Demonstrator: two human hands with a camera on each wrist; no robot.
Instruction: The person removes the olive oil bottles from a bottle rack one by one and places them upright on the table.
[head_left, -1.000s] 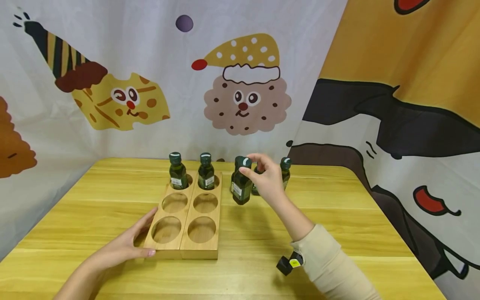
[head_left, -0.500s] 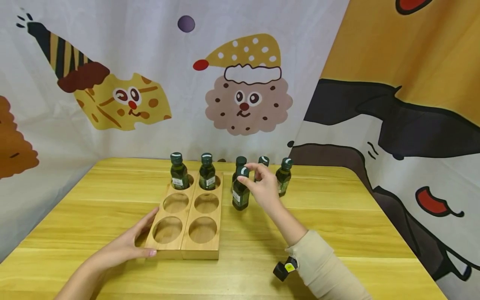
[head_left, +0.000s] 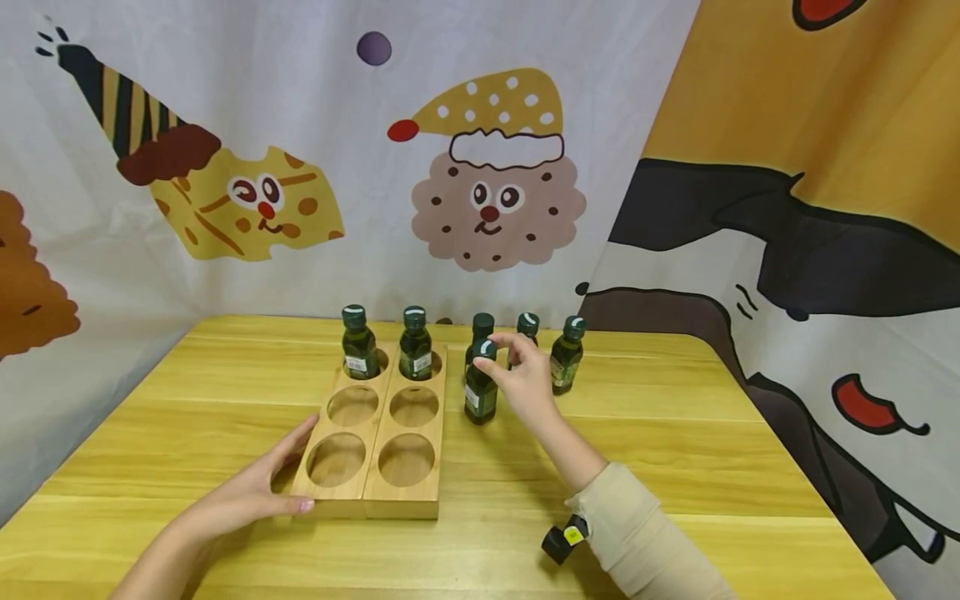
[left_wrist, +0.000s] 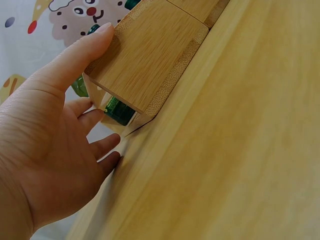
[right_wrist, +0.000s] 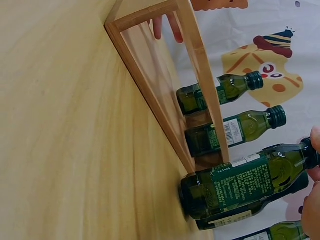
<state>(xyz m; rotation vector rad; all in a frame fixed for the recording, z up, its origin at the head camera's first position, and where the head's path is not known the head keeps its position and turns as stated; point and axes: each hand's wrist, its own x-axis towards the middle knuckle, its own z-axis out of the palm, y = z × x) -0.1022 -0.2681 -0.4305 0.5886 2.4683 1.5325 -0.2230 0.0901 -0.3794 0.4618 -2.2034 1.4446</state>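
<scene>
table: yellow wooden top, planks running left-right | wooden rack: lies flat left of centre; six round holes | loose green bottles: four standing upright just right of the rack's far end; the nearest stands on the boards

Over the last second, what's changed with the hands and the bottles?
The right hand, pinching the cap of a green bottle, has lowered it from a tilted, lifted pose to upright on the table beside the wooden rack. The left hand still rests against the rack's near corner; the other bottles haven't moved.
</scene>
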